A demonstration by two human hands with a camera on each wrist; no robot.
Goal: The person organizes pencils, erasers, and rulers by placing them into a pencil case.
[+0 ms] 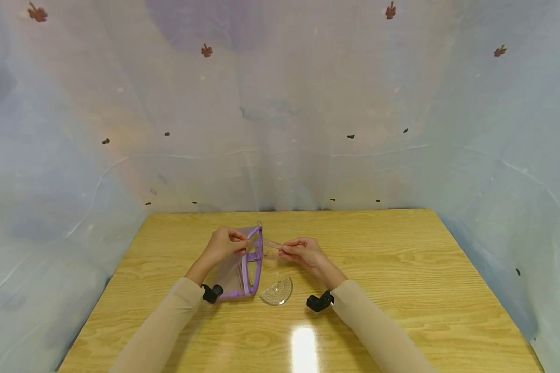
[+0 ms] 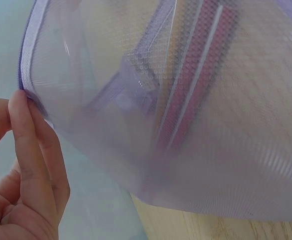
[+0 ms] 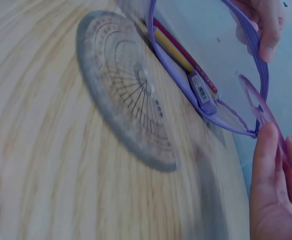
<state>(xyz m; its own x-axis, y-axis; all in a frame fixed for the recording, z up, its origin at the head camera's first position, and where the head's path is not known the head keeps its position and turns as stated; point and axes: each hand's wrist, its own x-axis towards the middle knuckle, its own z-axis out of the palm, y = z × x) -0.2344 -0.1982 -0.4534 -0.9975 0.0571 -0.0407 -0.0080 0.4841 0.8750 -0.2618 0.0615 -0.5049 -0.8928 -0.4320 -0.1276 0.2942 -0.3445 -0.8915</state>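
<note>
A translucent purple zip pouch (image 1: 226,274) stands tilted on the table, its zipped mouth spread open toward the right. My left hand (image 1: 224,242) pinches the upper rim of that mouth between thumb and fingers. In my right hand (image 1: 308,254) is a thin, pink, see-through flat piece with a cut-out (image 3: 266,111), perhaps a set square, pinched at one end; its far end points at the mouth. Inside the pouch lie a red pencil (image 3: 185,57), a yellow pencil (image 3: 173,49) and a small purple item with a barcode label (image 3: 201,92). A clear protractor (image 1: 277,291) lies flat between the hands.
The wooden table (image 1: 401,269) reaches out on both sides of the hands. Pale sheeting (image 1: 280,176) hangs behind it and along its sides. Black wrist cameras (image 1: 320,301) are strapped to both wrists. Light glares off the table's front.
</note>
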